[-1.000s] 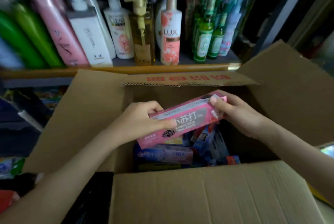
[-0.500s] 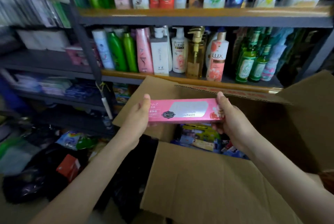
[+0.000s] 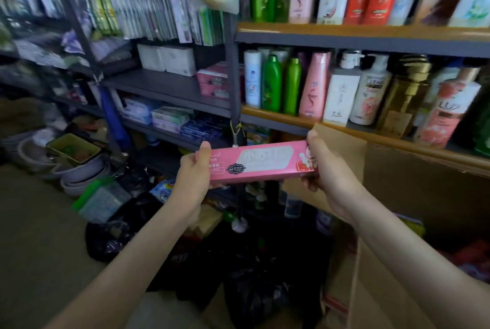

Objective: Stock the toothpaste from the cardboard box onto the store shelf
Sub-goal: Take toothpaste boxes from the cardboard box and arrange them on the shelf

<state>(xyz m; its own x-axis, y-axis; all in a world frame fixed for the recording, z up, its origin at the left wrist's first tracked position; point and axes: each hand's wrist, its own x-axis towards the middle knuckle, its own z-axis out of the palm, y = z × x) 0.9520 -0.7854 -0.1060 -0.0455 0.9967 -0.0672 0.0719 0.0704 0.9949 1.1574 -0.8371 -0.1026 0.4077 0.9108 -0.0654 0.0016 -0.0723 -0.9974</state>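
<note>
Right, step in hand: carry, pack to shelf. Pink toothpaste pack [image 3: 257, 162] is clear of the cardboard box [image 3: 424, 190], in the air, roughly level, long side across. Left hand [image 3: 192, 177] grips its left end and right hand [image 3: 326, 172] its right end. Fingers [image 3: 310, 182] are curled round the ends with thumbs on top, closed on the pack and holding nothing else.

Cardboard box sits at 4 o'clock from the pack, flaps open. There's stock inside, too blurred to read.

My read on the target: grey shelf [image 3: 169, 87] at 11 o'clock, where a pink stack [image 3: 216, 81] of similar packs stands against the upright [image 3: 234, 84]. The blue and green packs [image 3: 185, 121] at 10 o'clock, one shelf down, are also possible. Shampoo bottles [image 3: 313, 84] at 1 o'clock are not the slot.

Next move needs a reach toward 11 o'clock that clears the upright. It probably means dropping to one hand, then setting the pack on or just beside the pink stack, label out. Risk is nudging the stack.
</note>
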